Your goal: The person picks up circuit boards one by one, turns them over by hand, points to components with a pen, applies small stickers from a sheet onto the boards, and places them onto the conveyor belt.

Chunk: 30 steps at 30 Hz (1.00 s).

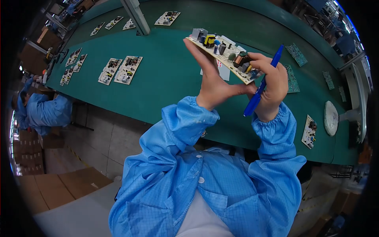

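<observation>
A populated circuit board (221, 54) is held up tilted above the green table, its components facing up and away. My left hand (213, 81) supports it from below, with a finger at the far left corner and the thumb stretched toward the right end. The fingers of my right hand (273, 81) are bent at the board's right end, touching or very near its components. A blue marker pen (256, 96) is tucked in the same hand, slanting across the fingers. Some of my right fingertips are hidden behind the board's parts.
Two boards (128, 70) lie left on the green table (158, 91), with smaller groups beyond. Green-backed boards (296, 54) lie at the right. One board (309, 132) sits near a white wrapped bundle (331, 118). A metal post (136, 17) rises at the back. A person in blue (49, 112) sits at left.
</observation>
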{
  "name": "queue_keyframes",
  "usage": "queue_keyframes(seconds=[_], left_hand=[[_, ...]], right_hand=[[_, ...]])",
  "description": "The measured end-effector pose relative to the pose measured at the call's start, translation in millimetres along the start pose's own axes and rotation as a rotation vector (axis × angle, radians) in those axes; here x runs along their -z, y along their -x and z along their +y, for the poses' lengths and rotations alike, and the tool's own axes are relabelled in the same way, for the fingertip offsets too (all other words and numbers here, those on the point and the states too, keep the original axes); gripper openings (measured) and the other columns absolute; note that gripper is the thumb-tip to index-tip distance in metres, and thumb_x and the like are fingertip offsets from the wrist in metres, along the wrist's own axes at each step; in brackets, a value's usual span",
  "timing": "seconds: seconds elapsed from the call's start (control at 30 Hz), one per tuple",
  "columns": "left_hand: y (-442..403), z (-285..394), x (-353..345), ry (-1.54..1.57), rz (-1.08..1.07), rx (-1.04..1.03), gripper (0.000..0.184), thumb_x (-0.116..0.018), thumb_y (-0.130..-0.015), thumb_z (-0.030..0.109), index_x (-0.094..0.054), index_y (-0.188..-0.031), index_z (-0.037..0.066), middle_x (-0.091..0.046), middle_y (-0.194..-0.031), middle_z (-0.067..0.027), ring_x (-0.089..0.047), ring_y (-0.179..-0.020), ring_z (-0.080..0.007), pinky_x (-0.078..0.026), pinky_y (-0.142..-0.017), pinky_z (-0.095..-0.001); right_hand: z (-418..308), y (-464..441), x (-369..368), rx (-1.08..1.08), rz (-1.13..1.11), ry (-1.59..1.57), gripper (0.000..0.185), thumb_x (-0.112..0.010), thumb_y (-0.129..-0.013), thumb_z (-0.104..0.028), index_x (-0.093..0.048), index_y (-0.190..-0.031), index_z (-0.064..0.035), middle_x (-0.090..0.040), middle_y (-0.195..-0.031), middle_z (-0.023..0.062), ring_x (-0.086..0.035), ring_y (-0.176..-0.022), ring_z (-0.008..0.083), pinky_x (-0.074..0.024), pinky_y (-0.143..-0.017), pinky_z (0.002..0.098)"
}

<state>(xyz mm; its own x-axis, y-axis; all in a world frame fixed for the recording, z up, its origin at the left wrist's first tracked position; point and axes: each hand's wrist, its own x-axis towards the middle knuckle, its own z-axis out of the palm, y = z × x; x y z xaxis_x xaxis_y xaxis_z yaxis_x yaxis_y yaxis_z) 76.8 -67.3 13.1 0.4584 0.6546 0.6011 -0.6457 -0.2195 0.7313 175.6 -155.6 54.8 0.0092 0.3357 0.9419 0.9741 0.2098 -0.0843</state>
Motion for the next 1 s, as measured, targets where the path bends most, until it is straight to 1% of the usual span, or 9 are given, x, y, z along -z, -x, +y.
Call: queue_keyframes(seconds=[0.13,0.27,0.37,0.4,0.43,0.5,0.67,0.9,1.0], left_hand=[[-6,-8,3,-0.084,-0.005,-0.134,0.151,-0.091,-0.051,0.029,0.035,-0.134,0.015,-0.035,-0.129,-0.0181,-0.051,-0.107,-0.0261,-0.05,-0.086,-0.0354],[-7,-2,4,0.386,0.158,0.087,0.134,-0.085,-0.056,0.045,0.012,-0.142,0.011,-0.045,-0.112,-0.0118,-0.053,-0.101,-0.0215,-0.051,-0.083,-0.0325],[-14,12,17,0.633,0.108,0.358,0.103,-0.065,-0.062,0.072,-0.032,-0.132,0.004,-0.052,-0.113,-0.0098,-0.056,-0.103,-0.0243,-0.05,-0.087,-0.0364],[-18,15,21,0.657,0.094,0.402,0.1,-0.053,-0.061,0.082,-0.045,-0.126,0.008,-0.053,-0.117,-0.012,-0.055,-0.107,-0.0311,-0.047,-0.089,-0.0481],[-21,18,23,0.644,0.1,0.387,0.1,-0.053,-0.061,0.082,-0.045,-0.126,0.008,-0.053,-0.117,-0.012,-0.055,-0.107,-0.0311,-0.047,-0.089,-0.0481],[-22,24,27,0.968,-0.005,0.542,0.103,-0.04,-0.061,0.088,-0.041,-0.133,0.015,-0.042,-0.132,-0.0191,-0.038,-0.121,-0.0461,-0.031,-0.092,-0.0704],[-25,35,24,1.171,-0.046,0.659,0.11,-0.039,-0.055,0.092,-0.042,-0.132,0.013,-0.041,-0.132,-0.0217,-0.039,-0.12,-0.0464,-0.028,-0.091,-0.0726],[-22,23,34,1.402,-0.147,0.7,0.118,-0.035,-0.054,0.094,-0.034,-0.138,0.012,-0.032,-0.139,-0.0247,-0.034,-0.123,-0.0506,-0.025,-0.092,-0.0745],[-23,23,33,1.151,-0.201,0.7,0.123,-0.033,-0.052,0.095,-0.027,-0.141,0.01,-0.026,-0.14,-0.0288,-0.029,-0.123,-0.055,-0.025,-0.09,-0.0748]], right_hand=[[-7,-1,-6,0.038,0.002,0.089,0.029,-0.059,-0.08,-0.033,-0.061,-0.089,-0.0063,-0.066,-0.087,0.0099,-0.059,-0.072,0.026,-0.0447,-0.068,0.035],[-15,-17,6,-0.017,-0.146,0.006,0.041,-0.072,-0.072,-0.032,-0.058,-0.1,-0.0055,-0.064,-0.097,0.01,-0.058,-0.084,0.0277,-0.0436,-0.076,0.0336],[-8,-16,15,-0.284,-0.225,-0.402,0.072,-0.082,-0.061,-0.034,-0.047,-0.116,-0.0024,-0.057,-0.117,0.0125,-0.052,-0.108,0.0271,-0.0392,-0.093,0.036],[-4,-18,15,-0.382,-0.205,-0.554,0.076,-0.081,-0.062,-0.036,-0.044,-0.119,-0.002,-0.055,-0.12,0.0131,-0.051,-0.113,0.0264,-0.0378,-0.096,0.037],[10,-18,18,-0.365,-0.291,-0.525,0.078,-0.077,-0.068,-0.04,-0.038,-0.123,-0.0016,-0.051,-0.125,0.0149,-0.046,-0.12,0.0255,-0.0339,-0.102,0.0376],[26,-18,18,-0.465,-0.34,-0.596,0.076,-0.074,-0.071,-0.042,-0.038,-0.123,-0.0014,-0.05,-0.127,0.0158,-0.045,-0.12,0.0259,-0.0339,-0.101,0.0372],[33,-13,9,-0.815,-0.427,-0.912,0.08,-0.071,-0.072,-0.051,-0.037,-0.125,-0.0014,-0.047,-0.128,0.0176,-0.044,-0.121,0.0262,-0.0327,-0.102,0.0364],[31,-7,8,-0.824,-0.47,-0.885,0.083,-0.073,-0.07,-0.051,-0.036,-0.126,-0.0012,-0.048,-0.123,0.014,-0.041,-0.124,0.026,-0.0288,-0.105,0.0359],[29,-2,5,-0.459,-0.405,-0.831,0.084,-0.073,-0.069,-0.049,-0.035,-0.127,-0.0023,-0.044,-0.132,0.0176,-0.038,-0.127,0.0278,-0.026,-0.106,0.0365]])
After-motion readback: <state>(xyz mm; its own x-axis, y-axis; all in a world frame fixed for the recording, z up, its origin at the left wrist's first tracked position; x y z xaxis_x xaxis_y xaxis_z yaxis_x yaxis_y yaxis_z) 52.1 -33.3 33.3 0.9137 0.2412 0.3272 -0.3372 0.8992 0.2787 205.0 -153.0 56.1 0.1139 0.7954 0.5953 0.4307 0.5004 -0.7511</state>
